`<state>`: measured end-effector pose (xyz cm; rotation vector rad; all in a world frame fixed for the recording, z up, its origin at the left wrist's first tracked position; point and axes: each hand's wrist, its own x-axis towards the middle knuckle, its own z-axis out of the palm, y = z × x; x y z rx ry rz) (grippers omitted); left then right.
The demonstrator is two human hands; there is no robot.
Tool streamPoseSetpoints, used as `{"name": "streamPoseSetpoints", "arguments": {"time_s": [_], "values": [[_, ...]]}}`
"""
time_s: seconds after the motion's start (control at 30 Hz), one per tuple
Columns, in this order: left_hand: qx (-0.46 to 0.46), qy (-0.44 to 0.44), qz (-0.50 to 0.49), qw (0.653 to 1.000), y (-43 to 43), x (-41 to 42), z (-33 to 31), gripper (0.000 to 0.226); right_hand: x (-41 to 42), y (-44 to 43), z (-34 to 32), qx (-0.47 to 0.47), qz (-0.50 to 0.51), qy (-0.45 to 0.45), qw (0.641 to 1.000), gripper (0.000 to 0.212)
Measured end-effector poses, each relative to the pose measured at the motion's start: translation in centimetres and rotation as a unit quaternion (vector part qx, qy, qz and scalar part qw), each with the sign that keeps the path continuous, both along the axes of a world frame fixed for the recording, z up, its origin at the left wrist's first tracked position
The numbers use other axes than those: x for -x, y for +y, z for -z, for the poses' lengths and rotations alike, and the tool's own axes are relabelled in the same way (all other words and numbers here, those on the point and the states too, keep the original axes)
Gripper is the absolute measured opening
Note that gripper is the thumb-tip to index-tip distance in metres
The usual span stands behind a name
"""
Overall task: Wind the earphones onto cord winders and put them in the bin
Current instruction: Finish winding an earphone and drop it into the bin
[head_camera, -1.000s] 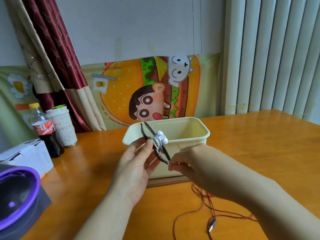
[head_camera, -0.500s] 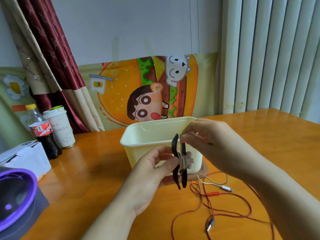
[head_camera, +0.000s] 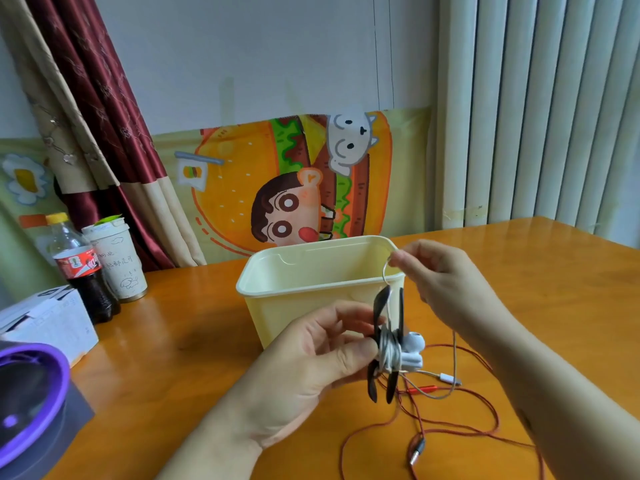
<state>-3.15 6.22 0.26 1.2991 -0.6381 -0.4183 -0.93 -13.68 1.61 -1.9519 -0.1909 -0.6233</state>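
Gripping the black winder (head_camera: 380,304), wound with white earphones (head_camera: 414,342), the left hand (head_camera: 311,368) holds it before the bin (head_camera: 311,292); the right hand (head_camera: 446,285) pinches their loose cord (head_camera: 383,271) up by the rim.

Orange wooden table (head_camera: 554,271) bearing cream bin (head_camera: 294,306), red earphone cord (head_camera: 422,388), cola bottle (head_camera: 83,275), paper cup (head_camera: 117,265), white box (head_camera: 52,327), purple-rimmed device (head_camera: 31,393)

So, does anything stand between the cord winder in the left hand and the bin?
Nothing visible does. The bin stands open-topped just behind the cord winder in the left hand. The right hand pinches a loop of unwound white cord near its rim.
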Motion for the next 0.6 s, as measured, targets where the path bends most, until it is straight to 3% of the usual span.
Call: {"name": "streamPoseSetpoints", "arguments": {"time_s": [0.1,0.3,0.47,0.6], "values": [[0.068,0.005,0.006,0.998,0.1,0.1,-0.6,0.033,-0.6,0.7,1.5,0.045,-0.009,0.050,0.998,0.023],[0.194,0.052,-0.113,0.973,1.0,-1.4,-1.5,0.026,0.1,3.7,2.7,0.156,-0.077,0.100,0.980,0.019],[0.226,0.120,-0.258,0.932,2.4,-3.3,-0.6,0.051,1.1,4.8,2.1,0.213,-0.115,0.100,0.965,0.018],[0.196,0.132,-0.315,0.919,2.5,-3.9,0.3,0.025,2.4,5.2,0.8,0.269,-0.124,0.075,0.952,0.018]]}}
